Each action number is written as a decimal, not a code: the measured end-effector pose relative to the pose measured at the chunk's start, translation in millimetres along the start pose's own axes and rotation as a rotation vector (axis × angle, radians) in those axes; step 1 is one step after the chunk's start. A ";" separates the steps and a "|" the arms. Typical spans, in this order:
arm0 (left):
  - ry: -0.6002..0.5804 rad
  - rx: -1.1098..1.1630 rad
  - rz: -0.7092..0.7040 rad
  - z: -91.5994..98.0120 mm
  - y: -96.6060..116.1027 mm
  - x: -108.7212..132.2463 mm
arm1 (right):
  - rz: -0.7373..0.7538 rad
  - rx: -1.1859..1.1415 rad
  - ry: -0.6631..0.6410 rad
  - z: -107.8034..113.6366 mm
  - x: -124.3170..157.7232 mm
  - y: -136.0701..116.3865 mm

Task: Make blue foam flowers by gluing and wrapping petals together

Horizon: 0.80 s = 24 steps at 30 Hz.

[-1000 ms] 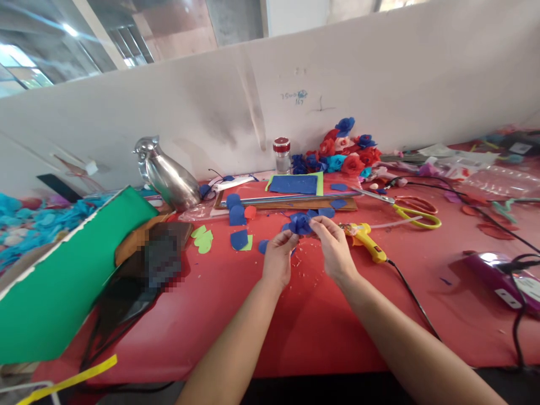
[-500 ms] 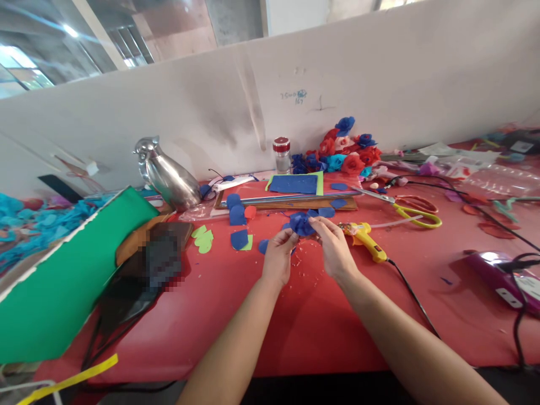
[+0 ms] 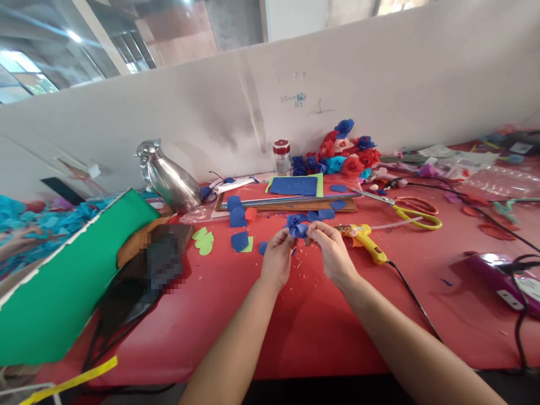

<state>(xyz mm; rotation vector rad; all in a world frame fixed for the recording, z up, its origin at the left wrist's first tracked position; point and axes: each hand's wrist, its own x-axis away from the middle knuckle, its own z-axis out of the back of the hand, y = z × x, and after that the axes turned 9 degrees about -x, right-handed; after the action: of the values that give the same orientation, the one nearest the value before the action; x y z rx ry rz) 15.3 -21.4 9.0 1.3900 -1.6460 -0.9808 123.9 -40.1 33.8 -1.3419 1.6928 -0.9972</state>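
Note:
A blue paper flower (image 3: pixel 297 225) is held up between my two hands over the red table (image 3: pixel 295 337). My left hand (image 3: pixel 278 256) pinches it from the lower left. At its right edge, the thumb and fingers of my right hand (image 3: pixel 331 247) grip a petal. Blue petal pieces (image 3: pixel 240 241) lie left of and behind the hands, with green ones (image 3: pixel 205 242) farther left. A yellow glue gun (image 3: pixel 368 243) rests just right of my right hand, and scissors (image 3: pixel 405 212) with red and yellow handles lie behind it.
Finished paper flowers (image 3: pixel 350 154) are heaped against the white partition (image 3: pixel 189 107), beside a red-lidded jar (image 3: pixel 282 156). A metal jug (image 3: pixel 169 177) and a green board (image 3: pixel 71 287) stand at left. A purple device (image 3: pixel 502 278) with cables is at right. Another person's hand (image 3: pixel 19 243) shows at far left.
The blue flower has turned and shifted slightly left between my fingers. My right hand's fingers have moved lower on its edge. A person's hand has appeared among the turquoise pieces at far left.

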 end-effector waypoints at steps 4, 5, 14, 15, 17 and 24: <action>0.010 -0.019 0.012 0.1 2.5 0.0 | 0.011 -0.034 0.050 1.8 -3.5 -5.4; 0.001 -0.031 0.017 0.0 3.1 0.4 | 0.002 -0.027 0.040 2.6 -4.8 -6.9; -0.130 -0.159 0.000 0.3 0.9 3.3 | -0.039 -0.070 -0.085 8.5 -9.9 -7.2; -0.136 -0.174 -0.007 0.9 0.7 3.1 | -0.042 -0.086 -0.078 9.0 -10.0 -6.4; -0.147 -0.197 -0.021 2.0 0.9 3.0 | -0.048 -0.110 -0.070 9.8 -10.4 -5.6; -0.195 -0.266 -0.045 4.7 3.4 3.0 | -0.060 -0.108 -0.077 7.4 -9.3 -9.3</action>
<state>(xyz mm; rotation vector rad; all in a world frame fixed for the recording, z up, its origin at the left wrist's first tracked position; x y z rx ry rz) 9.4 -23.6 10.2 1.1867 -1.5592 -1.3439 135.8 -33.3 39.9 -1.4896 1.6779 -0.8861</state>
